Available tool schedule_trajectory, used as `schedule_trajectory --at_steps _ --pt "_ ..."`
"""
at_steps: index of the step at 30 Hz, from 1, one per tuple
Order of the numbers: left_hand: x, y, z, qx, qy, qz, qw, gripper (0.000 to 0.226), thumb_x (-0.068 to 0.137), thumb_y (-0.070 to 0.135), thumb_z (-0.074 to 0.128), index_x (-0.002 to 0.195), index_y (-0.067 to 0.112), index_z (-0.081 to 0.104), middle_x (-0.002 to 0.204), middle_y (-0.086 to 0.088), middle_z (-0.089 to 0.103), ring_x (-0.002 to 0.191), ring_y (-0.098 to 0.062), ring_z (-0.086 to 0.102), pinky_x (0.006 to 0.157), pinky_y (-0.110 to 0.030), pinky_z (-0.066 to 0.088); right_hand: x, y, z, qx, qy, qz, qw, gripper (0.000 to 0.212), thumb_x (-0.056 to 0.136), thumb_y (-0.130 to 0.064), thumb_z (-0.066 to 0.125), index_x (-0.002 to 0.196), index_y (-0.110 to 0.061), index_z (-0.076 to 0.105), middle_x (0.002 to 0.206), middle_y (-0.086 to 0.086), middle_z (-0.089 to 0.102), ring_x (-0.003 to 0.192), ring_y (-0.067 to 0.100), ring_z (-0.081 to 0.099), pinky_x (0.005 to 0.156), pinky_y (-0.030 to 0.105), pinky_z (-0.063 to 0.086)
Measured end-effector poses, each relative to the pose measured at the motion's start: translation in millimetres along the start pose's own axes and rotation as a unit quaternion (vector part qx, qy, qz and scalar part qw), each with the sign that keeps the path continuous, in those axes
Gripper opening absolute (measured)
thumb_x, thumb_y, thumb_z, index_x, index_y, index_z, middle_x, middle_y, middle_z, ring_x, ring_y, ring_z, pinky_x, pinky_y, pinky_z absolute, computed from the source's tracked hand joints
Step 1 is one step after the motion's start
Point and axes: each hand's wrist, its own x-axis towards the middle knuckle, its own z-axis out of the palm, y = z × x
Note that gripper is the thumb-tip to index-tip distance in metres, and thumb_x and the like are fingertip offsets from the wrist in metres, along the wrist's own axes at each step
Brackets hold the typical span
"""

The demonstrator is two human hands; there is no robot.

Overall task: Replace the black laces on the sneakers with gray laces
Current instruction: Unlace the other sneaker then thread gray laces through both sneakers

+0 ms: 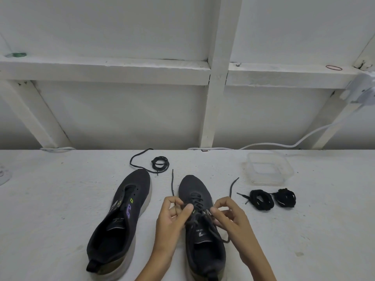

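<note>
**R sneaker mid-lacing, both hands on the lace**

Both sneakers sit on the white table (60,199), toes pointing away from the person.

Right sneaker (194,185) is centre-frame w/ a dark gray lace (196,199) crisscrossed thru the front eyelets.
- Left hand (172,218) is at the shoe's left edge. Thumb + index are curled and pinch the strand on that side. That strand's free end runs up the table alongside the toe.
- Right hand (229,218) is at the shoe's right edge, thumb + fingers curled into a pinch over the upper eyelets. It's prob. gripping the other strand, but the fingers hide the exact contact pt. That strand's free end lies on the table right of the toe.
- A slack loop of the lace lies across the tongue area, near the right wrist.

Left sneaker (121,220) is just beside it, to the left. Eyelets are bare, tongue open, purple + green marks along the eyelet row.

Behind the left sneaker, near the table's far edge, is a spare dark lace (160,162), partly coiled w/ its tail snaking out.

Right of the hands are two black lace bundles (260,199), wound tight and side by side, one tip sticking out to the left. Behind them is a clear plastic tub (267,169).

A white cable (304,136) runs up from the table's back edge to a fitting at far right. A red rubber band (333,67) lies on the white frame's ledge.
</note>
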Motion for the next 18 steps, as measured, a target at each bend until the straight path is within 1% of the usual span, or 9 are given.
schedule_trajectory --at_steps 2,3,4,6,9,11,14,16,18 --pt "-3 -1 -3 0.081 -0.021 0.049 0.995 0.01 0.084 0.017 0.072 0.084 0.015 0.062 0.056 -0.001 0.05 0.053 -0.009 0.046 0.054 -0.016 0.041 -2 -2 -1 -0.03 -0.018 -0.011 0.999 0.006 0.089 -0.03 0.07 0.089 -0.024 0.069 0.098 -0.008 0.067 0.095 0.012 0.065 0.088 0.031 0.053" --pt "-5 -2 -4 0.119 -0.029 0.07 0.99 0.009 0.083 0.02 0.074 0.083 0.019 0.064 0.054 0.003 0.046 0.053 -0.008 0.043 0.055 -0.018 0.041 -3 -4 0 -0.042 -0.019 -0.018 0.999 0.002 0.088 -0.027 0.071 0.086 -0.027 0.071 0.099 -0.01 0.066 0.095 0.009 0.064 0.084 0.022 0.05" --pt "-6 -2 -4 0.151 -0.028 0.09 0.984 0.011 0.082 0.023 0.075 0.086 0.024 0.064 0.052 0.005 0.042 0.052 -0.008 0.041 0.056 -0.021 0.043 -3 -4 0 -0.054 -0.016 -0.03 0.998 0.006 0.087 -0.024 0.072 0.083 -0.029 0.073 0.098 -0.011 0.066 0.095 0.007 0.063 0.081 0.017 0.048" --pt "-5 -2 -6 0.201 -0.01 0.124 0.972 0.021 0.082 0.027 0.075 0.094 0.031 0.059 0.052 0.007 0.039 0.051 -0.007 0.04 0.058 -0.03 0.047 -3 -6 2 -0.068 -0.012 -0.036 0.997 0.011 0.085 -0.021 0.074 0.08 -0.03 0.075 0.1 -0.01 0.064 0.092 0.006 0.063 0.08 0.015 0.048" --pt "-5 2 -10 0.253 -0.016 0.162 0.954 0.017 0.083 0.028 0.074 0.091 0.035 0.06 0.052 0.006 0.039 0.049 -0.005 0.039 0.056 -0.025 0.043 -2 -10 2 -0.084 -0.018 -0.025 0.996 0.013 0.084 -0.022 0.075 0.078 -0.033 0.076 0.105 -0.011 0.063 0.091 0.004 0.062 0.079 0.011 0.047" --pt "-3 3 -12 0.271 -0.036 0.146 0.951 0.01 0.082 0.032 0.074 0.085 0.038 0.066 0.051 0.007 0.043 0.051 -0.005 0.044 0.059 -0.023 0.046 -1 -11 2 -0.092 -0.024 -0.029 0.995 0.013 0.084 -0.02 0.074 0.077 -0.031 0.076 0.106 -0.01 0.063 0.091 0.003 0.062 0.08 0.01 0.045" --pt "2 2 -13 0.281 -0.054 0.105 0.953 0.003 0.082 0.04 0.072 0.084 0.037 0.071 0.052 0.009 0.052 0.058 -0.011 0.056 0.067 -0.029 0.054 0 -11 1 -0.103 -0.024 -0.039 0.994 0.01 0.084 -0.018 0.074 0.077 -0.025 0.074 0.105 -0.009 0.064 0.091 0.004 0.062 0.08 0.01 0.044" --pt "4 1 -13 0.288 -0.065 0.098 0.95 0.006 0.084 0.039 0.071 0.082 0.034 0.072 0.053 0.01 0.054 0.061 -0.012 0.059 0.069 -0.031 0.055 0 -11 2 -0.11 -0.02 -0.041 0.993 0.009 0.084 -0.017 0.074 0.077 -0.022 0.073 0.104 -0.01 0.064 0.091 0.004 0.062 0.08 0.011 0.045" --pt "4 1 -13 0.299 -0.062 0.099 0.947 0.007 0.086 0.033 0.07 0.079 0.03 0.071 0.051 0.011 0.053 0.057 -0.009 0.056 0.068 -0.031 0.055 0 -10 4 -0.124 -0.021 -0.044 0.991 0.009 0.086 -0.017 0.072 0.078 -0.02 0.07 0.104 -0.01 0.064 0.094 0.003 0.062 0.081 0.012 0.045"
